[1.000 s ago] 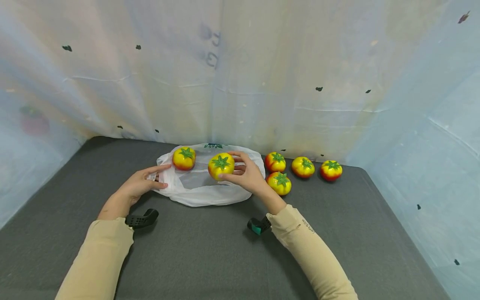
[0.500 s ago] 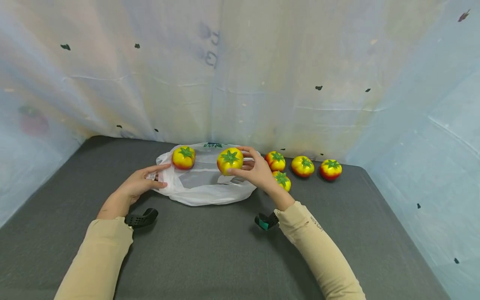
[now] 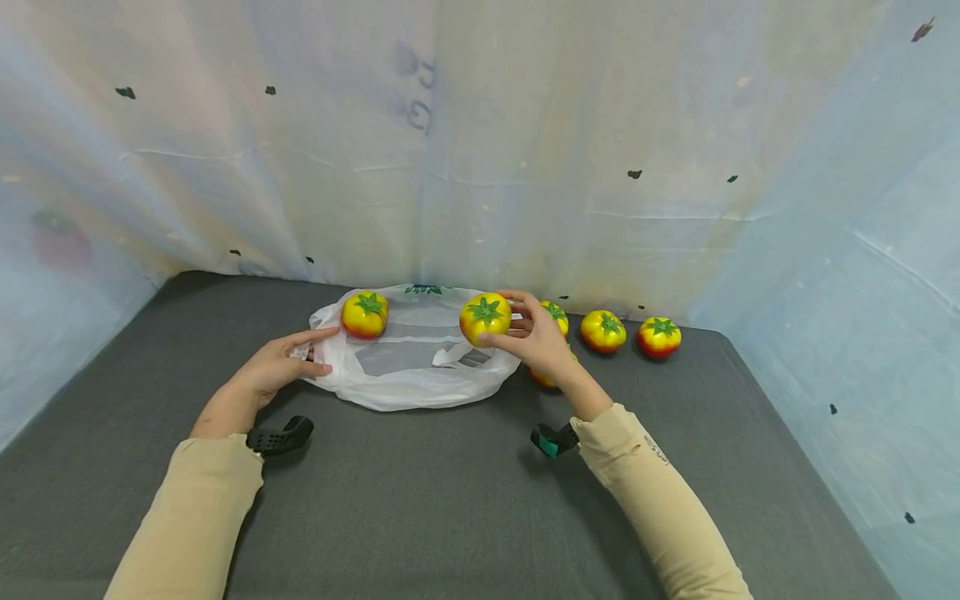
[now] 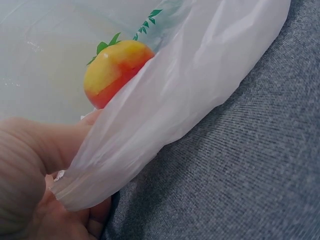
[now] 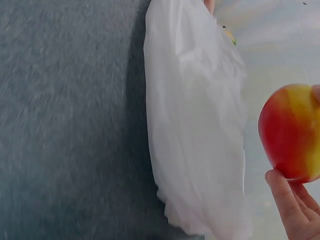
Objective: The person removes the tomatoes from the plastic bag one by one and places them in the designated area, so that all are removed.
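Note:
In the head view my right hand [image 3: 542, 343] holds a yellow-and-red tomato [image 3: 483, 318] with a green leafy top, over the right end of a white plastic bag [image 3: 420, 393]. Thumb and fingers grip the tomato from its right side. At the bag's left end, my left hand [image 3: 272, 372] grips the plastic. The left wrist view has a fold of the bag [image 4: 165, 100] running into that hand, partly covering the fingers. A second tomato [image 3: 365, 315] sits at the left part of the bag's mouth. The right wrist view shows the held tomato [image 5: 290, 132] beside the bag.
Right of the bag, two tomatoes [image 3: 603, 332] [image 3: 659, 337] stand on the grey tabletop [image 3: 420, 500]. Another pair, a tomato [image 3: 556, 315] and a tomato [image 3: 543, 380], is partly hidden behind my right hand. A pale sheet [image 3: 480, 167] hangs along the back.
My right hand has carried the tomato to the right, from over the bag's middle to its right end. The left hand keeps its place on the bag.

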`<state>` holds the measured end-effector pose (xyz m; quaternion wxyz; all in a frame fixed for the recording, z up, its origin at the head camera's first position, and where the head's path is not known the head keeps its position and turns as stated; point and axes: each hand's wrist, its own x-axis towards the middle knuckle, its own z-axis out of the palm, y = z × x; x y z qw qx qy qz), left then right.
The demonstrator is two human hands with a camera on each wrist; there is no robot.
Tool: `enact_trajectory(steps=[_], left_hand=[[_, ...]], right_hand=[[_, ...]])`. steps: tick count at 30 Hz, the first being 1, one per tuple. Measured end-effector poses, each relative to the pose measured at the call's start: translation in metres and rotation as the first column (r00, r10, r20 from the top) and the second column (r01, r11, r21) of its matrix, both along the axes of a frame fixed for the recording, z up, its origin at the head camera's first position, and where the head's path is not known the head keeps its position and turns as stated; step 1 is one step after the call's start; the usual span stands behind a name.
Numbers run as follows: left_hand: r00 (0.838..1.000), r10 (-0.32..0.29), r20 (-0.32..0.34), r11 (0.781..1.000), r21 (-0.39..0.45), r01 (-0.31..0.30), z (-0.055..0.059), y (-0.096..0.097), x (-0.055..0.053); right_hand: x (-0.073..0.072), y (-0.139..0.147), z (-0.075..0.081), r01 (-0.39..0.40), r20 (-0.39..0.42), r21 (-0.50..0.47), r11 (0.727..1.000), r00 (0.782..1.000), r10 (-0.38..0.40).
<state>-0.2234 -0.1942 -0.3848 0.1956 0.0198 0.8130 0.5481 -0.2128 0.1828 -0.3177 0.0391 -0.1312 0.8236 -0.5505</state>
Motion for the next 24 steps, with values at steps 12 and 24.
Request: enact_trajectory(steps=[12, 24], left_hand=[[1.000, 0.000, -0.013, 1.000, -0.007, 0.000, -0.002, 0.001, 0.000], [1.000, -0.001, -0.008, 1.000, 0.001, 0.001, 0.000, 0.000, 0.001]], right_hand=[[0.003, 0.025, 0.000, 0.099, -0.022, 0.051, 0.994, 0.995, -0.098], [0.008, 0.043, 0.001, 0.157, 0.010, 0.078, 0.984, 0.987, -0.159]])
